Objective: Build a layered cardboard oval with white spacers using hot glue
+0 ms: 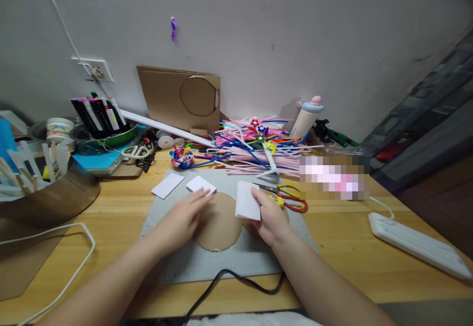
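Grips white paper [247,200] in the right hand [271,215], at two o'clock of the cardboard disc [220,223]. Extends the left hand [187,212], unclenched and blurred, at ten o'clock.

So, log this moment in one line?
right hand: holds white rectangular paper | left hand: blurred, near round brown cardboard disc

Beyond and left of the left fingers [203,195]: marker pens [111,119] in a green bowl [117,139], wall socket [105,71] above. Beyond the right fingers [255,194]: pink-topped bottle [305,119]. Well right of these fingers: white power strip [417,244].
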Demonstrator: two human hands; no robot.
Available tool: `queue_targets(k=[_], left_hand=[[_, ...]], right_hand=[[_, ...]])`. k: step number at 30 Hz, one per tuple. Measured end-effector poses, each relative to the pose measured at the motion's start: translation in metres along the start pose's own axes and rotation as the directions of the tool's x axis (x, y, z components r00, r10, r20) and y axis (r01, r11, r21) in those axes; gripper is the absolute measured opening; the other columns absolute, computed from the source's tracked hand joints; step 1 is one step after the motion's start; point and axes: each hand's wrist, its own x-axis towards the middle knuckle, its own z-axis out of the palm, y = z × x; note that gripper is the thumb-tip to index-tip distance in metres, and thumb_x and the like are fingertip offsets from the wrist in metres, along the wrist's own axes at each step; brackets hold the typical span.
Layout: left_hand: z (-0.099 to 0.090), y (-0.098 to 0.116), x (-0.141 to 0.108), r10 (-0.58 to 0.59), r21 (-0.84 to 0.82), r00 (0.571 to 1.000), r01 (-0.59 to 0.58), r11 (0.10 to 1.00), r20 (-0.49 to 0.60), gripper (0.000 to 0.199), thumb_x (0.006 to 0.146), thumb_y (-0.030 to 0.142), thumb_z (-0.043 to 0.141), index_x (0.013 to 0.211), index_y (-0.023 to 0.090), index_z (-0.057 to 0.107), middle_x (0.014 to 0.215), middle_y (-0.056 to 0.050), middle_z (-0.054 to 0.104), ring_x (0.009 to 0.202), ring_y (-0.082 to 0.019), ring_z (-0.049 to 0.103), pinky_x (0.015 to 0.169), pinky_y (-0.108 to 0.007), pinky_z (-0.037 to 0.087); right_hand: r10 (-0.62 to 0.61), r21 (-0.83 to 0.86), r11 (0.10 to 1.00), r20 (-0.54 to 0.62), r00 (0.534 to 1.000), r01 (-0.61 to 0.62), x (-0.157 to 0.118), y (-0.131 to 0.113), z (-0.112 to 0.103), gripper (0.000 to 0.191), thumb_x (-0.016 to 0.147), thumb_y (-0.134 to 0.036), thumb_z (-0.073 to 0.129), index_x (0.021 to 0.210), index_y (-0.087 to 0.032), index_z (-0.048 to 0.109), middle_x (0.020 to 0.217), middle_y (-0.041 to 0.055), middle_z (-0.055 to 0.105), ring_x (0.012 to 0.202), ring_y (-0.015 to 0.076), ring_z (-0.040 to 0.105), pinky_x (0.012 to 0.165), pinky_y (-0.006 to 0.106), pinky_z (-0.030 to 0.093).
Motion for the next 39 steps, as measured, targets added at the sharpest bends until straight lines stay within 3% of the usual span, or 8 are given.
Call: queue_targets(k=[4,8,15,20,25,31,35,39], left_hand=[[-0.008,-0.028,0.047,0.012,0.108,0.999,-0.015,0.994,0.034,0.074,0.073,0.003,0.042,0.144,0.02,0.035,0.157,-0.005,0.025,0.146,-0.023,0.014,0.117,-0.049,0.009],[-0.023,-0.038,0.068,0.024,0.139,0.989,-0.045,0.989,0.143,0.067,0.066,0.007,0.054,0.13,0.027,0.053,0.14,-0.004,0.053,0.134,-0.024,0.042,0.115,-0.049,0.014],[-0.03,-0.015,0.064,-0.145,0.181,0.988,0.132,0.975,0.061,0.043,0.073,0.052,0.06,0.1,0.019,0.067,0.101,-0.014,0.069,0.095,-0.031,0.063,0.086,-0.039,0.044],[-0.01,0.008,0.052,-0.257,0.147,0.966,0.255,0.956,-0.001,0.045,0.088,0.045,0.043,0.116,0.014,0.061,0.112,-0.018,0.065,0.104,-0.031,0.061,0.087,-0.039,0.043],[0.003,0.016,0.025,-0.323,0.103,0.946,0.323,0.941,-0.013,0.063,0.086,0.047,0.046,0.139,0.013,0.041,0.133,-0.02,0.053,0.122,-0.034,0.05,0.096,-0.044,0.039],[0.028,0.024,-0.009,-0.386,0.111,0.922,0.388,0.915,-0.038,0.123,0.051,0.063,0.075,0.15,0.019,0.016,0.15,-0.023,0.031,0.138,-0.04,0.029,0.11,-0.053,0.022],[0.045,0.026,-0.019,-0.345,0.103,0.937,0.349,0.931,-0.056,0.126,0.046,0.057,0.08,0.15,0.024,0.017,0.158,-0.02,0.011,0.143,-0.039,0.015,0.113,-0.055,0.013],[0.051,0.019,-0.023,-0.371,0.087,0.919,0.384,0.919,-0.135,0.107,0.062,0.051,0.072,0.149,0.021,0.018,0.156,-0.021,0.019,0.143,-0.036,0.02,0.112,-0.054,0.017]], right_hand=[[0.014,-0.24,0.971,0.154,0.988,0.023,-0.003,0.014,0.003,0.034,0.067,-0.024,0.067,0.1,-0.02,0.059,0.057,-0.0063,0.06,0.042,0.0112,0.051,0.034,0.016,0.031],[0.04,-0.374,0.926,0.249,0.968,0.058,-0.006,0.028,0.004,0.059,0.063,-0.012,0.058,0.12,-0.024,0.053,0.07,-0.0064,0.064,0.045,0.0094,0.053,0.036,0.015,0.034],[0.13,-0.434,0.901,0.271,0.954,0.001,-0.011,0.038,0.01,0.057,0.069,-0.021,0.056,0.123,-0.025,0.038,0.095,0.001,0.061,0.068,0.0183,0.067,0.044,0.026,0.054],[0.138,-0.505,0.863,0.277,0.951,0.022,-0.019,0.031,0.012,0.037,0.079,-0.028,0.051,0.113,-0.026,0.036,0.104,0.0028,0.061,0.081,0.0174,0.068,0.059,0.03,0.057],[0.081,-0.772,0.609,0.29,0.954,0.183,-0.023,0.006,0.0,0.016,0.08,-0.028,0.057,0.096,-0.022,0.054,0.075,0.0005,0.061,0.052,0.0161,0.06,0.044,0.025,0.041],[0.002,-0.927,0.161,0.343,0.939,0.338,-0.035,-0.018,-0.003,0.016,0.084,-0.017,0.049,0.072,-0.02,0.059,0.076,0.0092,0.068,0.074,0.0265,0.063,0.059,0.032,0.036],[0.084,-0.922,-0.037,0.38,0.921,0.384,-0.041,-0.016,0.003,0.024,0.081,-0.012,0.049,0.099,-0.019,0.064,0.112,0.0144,0.069,0.086,0.0324,0.067,0.064,0.035,0.04],[0.17,-0.903,-0.17,0.367,0.915,0.394,-0.042,-0.013,0.01,0.044,0.078,-0.01,0.051,0.122,-0.019,0.057,0.149,0.0095,0.038,0.094,0.034,0.067,0.069,0.039,0.045]])
